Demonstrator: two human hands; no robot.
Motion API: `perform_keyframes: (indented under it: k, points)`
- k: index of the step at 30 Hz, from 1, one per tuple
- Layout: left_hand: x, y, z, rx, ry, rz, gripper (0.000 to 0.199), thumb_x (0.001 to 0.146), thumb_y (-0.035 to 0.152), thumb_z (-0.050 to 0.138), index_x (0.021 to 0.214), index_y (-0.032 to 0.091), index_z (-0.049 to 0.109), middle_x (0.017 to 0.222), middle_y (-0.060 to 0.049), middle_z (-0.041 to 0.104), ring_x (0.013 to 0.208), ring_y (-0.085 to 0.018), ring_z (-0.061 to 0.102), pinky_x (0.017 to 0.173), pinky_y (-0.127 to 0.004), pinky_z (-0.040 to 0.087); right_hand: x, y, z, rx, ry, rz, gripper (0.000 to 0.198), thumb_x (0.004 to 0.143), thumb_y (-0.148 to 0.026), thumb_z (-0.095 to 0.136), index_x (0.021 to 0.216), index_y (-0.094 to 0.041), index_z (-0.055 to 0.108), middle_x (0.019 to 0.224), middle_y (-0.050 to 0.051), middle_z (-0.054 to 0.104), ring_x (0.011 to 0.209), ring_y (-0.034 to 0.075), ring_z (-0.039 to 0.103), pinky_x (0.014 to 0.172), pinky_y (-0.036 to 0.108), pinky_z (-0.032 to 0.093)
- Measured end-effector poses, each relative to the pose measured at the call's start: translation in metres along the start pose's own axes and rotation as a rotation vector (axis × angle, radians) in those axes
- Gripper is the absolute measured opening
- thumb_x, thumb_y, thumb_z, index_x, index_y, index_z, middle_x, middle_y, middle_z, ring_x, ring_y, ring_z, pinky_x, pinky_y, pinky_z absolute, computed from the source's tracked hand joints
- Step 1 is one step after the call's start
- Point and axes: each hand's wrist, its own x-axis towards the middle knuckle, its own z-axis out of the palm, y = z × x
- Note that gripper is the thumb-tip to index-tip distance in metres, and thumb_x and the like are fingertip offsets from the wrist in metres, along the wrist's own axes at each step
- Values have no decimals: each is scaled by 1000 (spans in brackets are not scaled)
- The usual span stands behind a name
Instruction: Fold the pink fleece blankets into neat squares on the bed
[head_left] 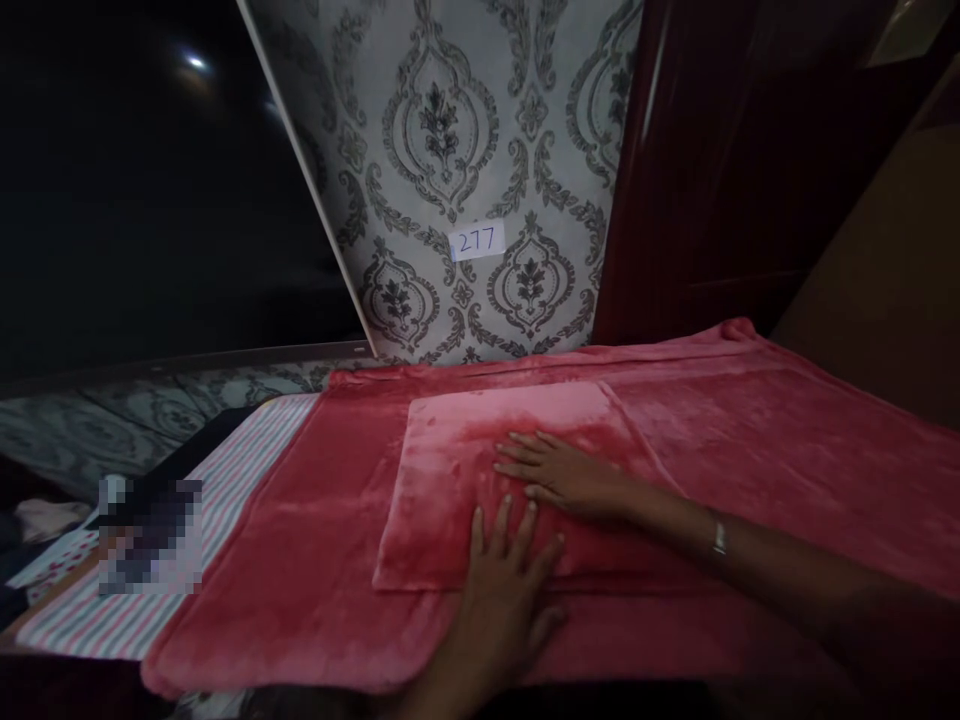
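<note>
One rectangular red plush piece (439, 465) lies flat near the middle of the head view, on top of a larger red plush blanket (300, 540). Its left edge runs at a slant, its far edge is paler than the middle, and a seam-like line marks its right side; there it blends into the blanket, so I cannot tell whether the two are joined.

The left hand (499, 585) comes in from the bottom, palm down, its fingers spread over the near part of the plush piece and its thumb out to the right. The right hand (559, 475) reaches in from the right, also palm down, fingers loosely fanned and pointing left across the middle of the piece. The hands are close together, the right one farther from the wearer. Neither pinches the fabric. A silvery band (719, 535) circles the right wrist.

The blanket spreads well out to the right, its far edge near the wall. At the left, a striped cloth (251, 465) shows beside the blanket's edge, with a pixelated patch (150, 537) over part of it. Beyond stands patterned wallpaper (442, 140) bearing a paper label (477, 240) that reads 277. A large dark screen (150, 200) fills the upper left, and a glossy dark red panel (697, 180) rises at the right.
</note>
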Motion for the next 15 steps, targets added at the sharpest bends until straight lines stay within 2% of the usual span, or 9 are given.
perform_keyframes:
  k: [3,7,11,15]
  points:
    - [-3,0,4,-9,-12,1,86,87,45,68,160,42,23,172,0,11,157,-37,9,122,-71,15,27,31,5,-39,-6,-30,60,104,-53,44,159,-33,32,167,4,27,156,27,15,123,59,14]
    - [-4,-3,8,-7,-29,12,91,87,44,66,162,39,16,172,1,10,158,-37,5,122,-71,16,61,74,3,-75,-17,70,58,105,-53,39,159,-34,33,168,6,23,155,32,16,120,65,14]
    - [-3,-8,15,-6,-27,49,94,84,47,67,163,37,18,171,0,10,157,-39,3,122,-72,13,83,101,3,-27,-62,186,63,105,-54,35,162,-29,27,167,10,27,151,33,30,119,58,27]
    - [-3,-11,21,-17,-24,60,94,82,47,69,162,37,21,171,-1,10,157,-40,3,122,-72,12,86,111,11,9,-25,199,66,104,-57,33,163,-28,24,165,11,32,148,31,36,119,54,29]
